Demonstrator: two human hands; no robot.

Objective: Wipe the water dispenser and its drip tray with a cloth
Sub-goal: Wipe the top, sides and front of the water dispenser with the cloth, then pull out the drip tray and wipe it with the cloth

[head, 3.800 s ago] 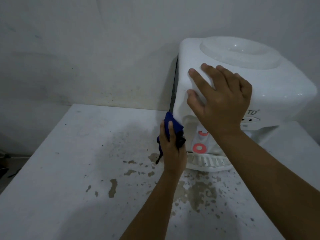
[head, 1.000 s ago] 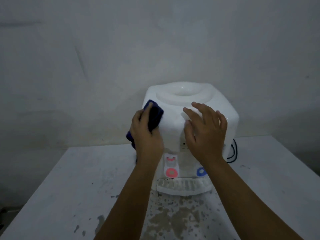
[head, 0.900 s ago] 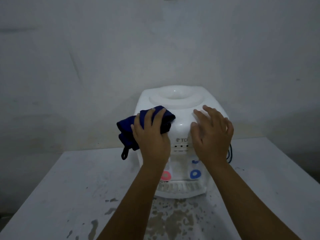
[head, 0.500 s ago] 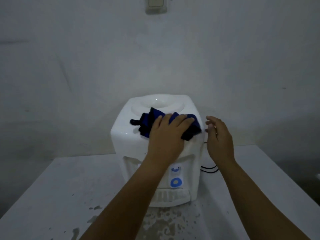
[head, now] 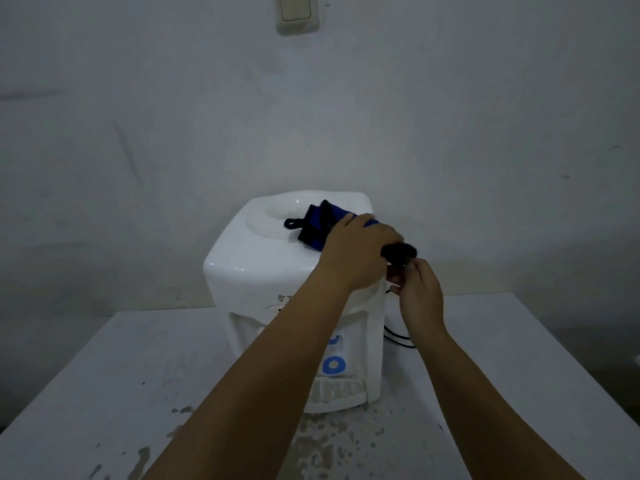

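The white dispenser [head: 263,271] stands on the worktop [head: 104,393] near the wall, with its drip tray [head: 337,393] at the front bottom. The blue cloth [head: 317,223] lies on the top right part of the dispenser, partly over the round recess. The left hand [head: 356,252] presses on the cloth, its grip closed around the dark end. The right hand [head: 417,292] is at the right side of the dispenser, fingers curled; whether its grip holds something, I cannot tell. A black cable [head: 398,337] lies behind.
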